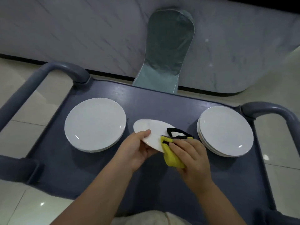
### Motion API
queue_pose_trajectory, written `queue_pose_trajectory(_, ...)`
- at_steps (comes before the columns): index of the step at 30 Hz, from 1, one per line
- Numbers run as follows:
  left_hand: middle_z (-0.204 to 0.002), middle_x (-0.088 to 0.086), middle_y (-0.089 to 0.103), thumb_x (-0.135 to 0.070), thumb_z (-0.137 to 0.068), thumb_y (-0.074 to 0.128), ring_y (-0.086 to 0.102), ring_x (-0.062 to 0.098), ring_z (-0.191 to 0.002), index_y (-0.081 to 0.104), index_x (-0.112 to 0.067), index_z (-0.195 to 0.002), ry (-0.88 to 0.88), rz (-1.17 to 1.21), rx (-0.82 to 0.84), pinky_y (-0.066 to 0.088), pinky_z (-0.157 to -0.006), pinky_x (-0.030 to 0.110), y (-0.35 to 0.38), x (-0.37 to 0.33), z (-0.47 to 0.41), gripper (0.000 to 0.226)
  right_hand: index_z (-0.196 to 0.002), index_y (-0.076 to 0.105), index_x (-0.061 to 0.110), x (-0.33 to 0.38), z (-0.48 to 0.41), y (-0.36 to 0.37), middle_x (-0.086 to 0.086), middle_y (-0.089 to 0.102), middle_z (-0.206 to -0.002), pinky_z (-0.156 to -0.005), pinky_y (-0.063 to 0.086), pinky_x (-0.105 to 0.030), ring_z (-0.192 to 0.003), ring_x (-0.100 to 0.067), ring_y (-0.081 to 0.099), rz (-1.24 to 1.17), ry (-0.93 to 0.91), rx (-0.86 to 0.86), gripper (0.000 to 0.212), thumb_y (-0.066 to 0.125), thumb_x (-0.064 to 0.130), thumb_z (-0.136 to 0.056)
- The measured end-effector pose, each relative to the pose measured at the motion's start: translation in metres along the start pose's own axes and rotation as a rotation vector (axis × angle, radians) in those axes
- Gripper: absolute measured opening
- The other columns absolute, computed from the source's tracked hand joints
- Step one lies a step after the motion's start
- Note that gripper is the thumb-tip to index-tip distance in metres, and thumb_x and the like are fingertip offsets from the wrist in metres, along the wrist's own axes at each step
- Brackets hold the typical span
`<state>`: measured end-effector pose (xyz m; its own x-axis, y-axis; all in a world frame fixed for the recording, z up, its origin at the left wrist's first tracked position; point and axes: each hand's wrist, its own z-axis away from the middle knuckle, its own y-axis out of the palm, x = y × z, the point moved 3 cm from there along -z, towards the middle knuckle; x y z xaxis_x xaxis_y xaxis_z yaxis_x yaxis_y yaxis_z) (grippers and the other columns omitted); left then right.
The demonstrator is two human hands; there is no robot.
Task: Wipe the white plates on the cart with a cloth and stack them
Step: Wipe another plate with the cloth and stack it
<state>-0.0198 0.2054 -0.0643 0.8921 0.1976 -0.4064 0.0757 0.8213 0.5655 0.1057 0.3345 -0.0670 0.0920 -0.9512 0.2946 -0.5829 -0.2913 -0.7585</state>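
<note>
Hands first: left hand point(136, 150) pinches the near rim of a white plate point(154, 131), thumb on top and fingers curled underneath, holding it tilted above the middle of the cart point(146, 101). Right hand point(193, 153) is bunched round a yellow cloth point(172, 158) with black trim, pressing it against the plate's near-right edge. Wiping is the step in hand, by the look of it.

That plate reads as glazed ceramic: rigid, smooth, likely slick under a thumb and quick to chip if it drops. A rim grip with fingers beneath looks like the sensible hold, while the soft cloth folds to the curve.

Out to one side, the left stack point(95, 124) sits flat on the cart. On the other side is the right stack point(225, 132), with several rims showing. Which pile is the wiped one, I cannot tell. Beyond the cart, a grey-green chair back point(168, 46) stands against a marbled table point(81, 30).
</note>
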Motion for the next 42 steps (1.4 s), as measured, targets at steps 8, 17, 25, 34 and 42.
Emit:
queue_pose_trajectory(8,-0.119,0.002,0.069,-0.005,-0.078,0.064,0.066,0.024,-0.108,0.051,-0.021,-0.129,0.191,-0.196,0.276,0.058,-0.077,0.040,-0.037,-0.032,-0.013,0.055,-0.098,0.061,0.029,-0.028,-0.040,-0.044,0.016,0.064,-0.088,-0.077,0.052,-0.028,-0.076,0.014,0.056,-0.212,0.992,-0.254,0.022,0.076,0.029,-0.083)
queue_pose_trajectory(17,-0.120,0.009,0.067,0.001,-0.078,0.070,0.066,0.029,-0.106,0.050,-0.022,-0.132,0.115,-0.172,0.438,0.057,-0.072,0.037,-0.056,-0.039,-0.024,0.062,-0.139,0.042,0.042,0.035,-0.102,0.026,0.016,0.050,-0.137,-0.103,0.038,-0.034,-0.119,-0.012,0.046,0.061,0.296,0.463,0.065,0.071,0.043,-0.081)
queue_pose_trajectory(25,-0.127,0.009,0.063,0.004,-0.073,0.068,0.063,0.029,-0.112,0.046,-0.026,-0.135,0.065,-0.212,0.519,0.056,-0.079,0.039,-0.040,-0.028,-0.035,0.072,-0.122,0.054,0.051,0.027,-0.098,0.045,0.013,0.044,-0.144,-0.108,0.032,-0.018,-0.131,-0.001,0.040,-0.224,0.649,0.077,0.048,0.068,0.036,-0.078)
queue_pose_trajectory(34,-0.125,0.011,0.063,0.011,-0.070,0.062,0.063,0.028,-0.108,0.045,-0.021,-0.136,0.129,-0.285,0.583,0.056,-0.079,0.040,-0.009,-0.029,-0.051,0.076,-0.120,0.065,0.030,-0.035,-0.071,0.017,0.001,0.052,-0.137,-0.105,0.038,-0.028,-0.118,-0.009,0.045,-0.019,0.662,-0.124,0.044,0.058,0.038,-0.077)
queue_pose_trajectory(42,-0.119,0.014,0.065,0.013,-0.068,0.060,0.066,0.029,-0.103,0.054,-0.020,-0.129,0.250,-0.191,0.522,0.058,-0.072,0.036,0.013,-0.037,-0.084,0.069,-0.117,0.067,0.031,-0.045,-0.070,0.038,0.006,0.052,-0.136,-0.105,0.036,-0.022,-0.121,-0.011,0.049,-0.176,0.425,-0.025,0.043,0.064,0.029,-0.074)
